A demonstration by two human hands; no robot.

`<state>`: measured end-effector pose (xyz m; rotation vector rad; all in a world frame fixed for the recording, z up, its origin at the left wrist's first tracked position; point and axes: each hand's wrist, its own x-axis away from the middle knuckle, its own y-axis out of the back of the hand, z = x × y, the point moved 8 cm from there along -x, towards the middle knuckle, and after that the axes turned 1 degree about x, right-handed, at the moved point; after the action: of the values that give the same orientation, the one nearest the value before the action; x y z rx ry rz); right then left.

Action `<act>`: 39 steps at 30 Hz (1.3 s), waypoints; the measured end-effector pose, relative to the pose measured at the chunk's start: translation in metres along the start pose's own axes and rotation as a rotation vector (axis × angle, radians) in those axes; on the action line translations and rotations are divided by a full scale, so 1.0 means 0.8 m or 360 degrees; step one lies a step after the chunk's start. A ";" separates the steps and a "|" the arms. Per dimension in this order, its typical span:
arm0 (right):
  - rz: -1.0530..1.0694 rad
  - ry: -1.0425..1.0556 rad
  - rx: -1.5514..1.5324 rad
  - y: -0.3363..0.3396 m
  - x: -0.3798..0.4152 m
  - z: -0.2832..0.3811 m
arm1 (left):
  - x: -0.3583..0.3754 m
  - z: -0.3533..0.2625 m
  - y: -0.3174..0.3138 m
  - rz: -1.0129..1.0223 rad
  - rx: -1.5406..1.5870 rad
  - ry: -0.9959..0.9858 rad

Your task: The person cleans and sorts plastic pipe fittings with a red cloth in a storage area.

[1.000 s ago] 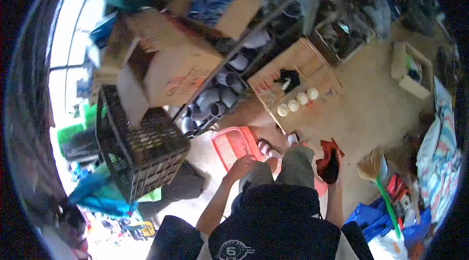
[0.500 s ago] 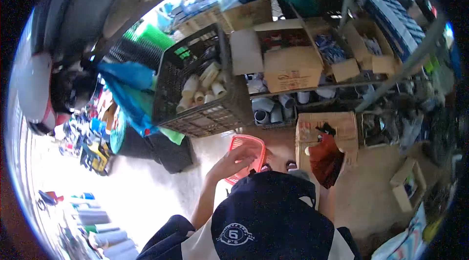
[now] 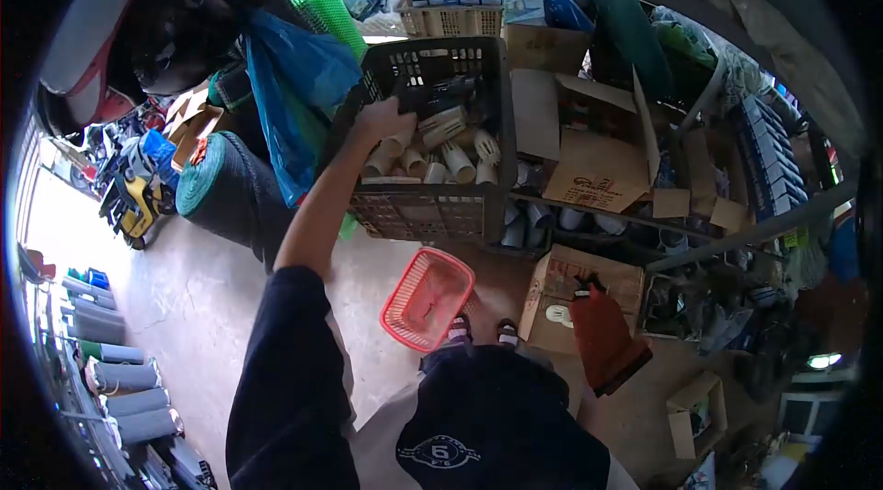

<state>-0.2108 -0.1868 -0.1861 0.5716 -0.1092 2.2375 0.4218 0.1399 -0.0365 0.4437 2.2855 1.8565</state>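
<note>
My left hand [image 3: 379,125] reaches into a black plastic crate [image 3: 418,214], its fingers closed at a white plastic pipe fitting [image 3: 402,140] on the left of the heap. Several similar white fittings [image 3: 457,161], some with slotted ends, lie in the crate. Low on the right, a rust-red cloth piece [image 3: 602,338] with a dark hem and black tip covers the end of my right arm; the fingers are hidden. Beside it a round white slotted piece [image 3: 558,313] shows against a cardboard box [image 3: 600,271]. A pink basket [image 3: 429,299] stands on the floor by my feet.
Open cardboard boxes [image 3: 593,168] sit on a shelf right of the crate, with grey fittings [image 3: 524,225] beneath. A metal pole [image 3: 754,230] slants across the right. On the left are a blue plastic bag [image 3: 294,85], a mesh roll [image 3: 230,186] and grey rolls [image 3: 129,403].
My left hand has moved from above the pink basket up into the black crate, its fingers now closed. The view has shifted, and the rust-red piece still hangs at the right.
</note>
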 end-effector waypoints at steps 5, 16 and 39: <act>-0.0093 -0.0366 0.0056 0.020 0.069 -0.069 | -0.041 0.068 -0.105 0.0456 -0.0467 0.0191; -0.0209 -0.0655 -0.0041 0.002 0.173 -0.126 | -0.047 0.035 -0.085 0.0350 -0.0323 -0.0088; 0.0492 0.0642 -0.0366 -0.092 0.072 0.241 | 0.403 -0.174 0.071 -0.0775 0.1778 -0.0193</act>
<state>-0.1192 -0.1471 0.0037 -0.0296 -0.2579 2.5471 0.0822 0.1273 0.0682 0.0703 2.7804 0.2271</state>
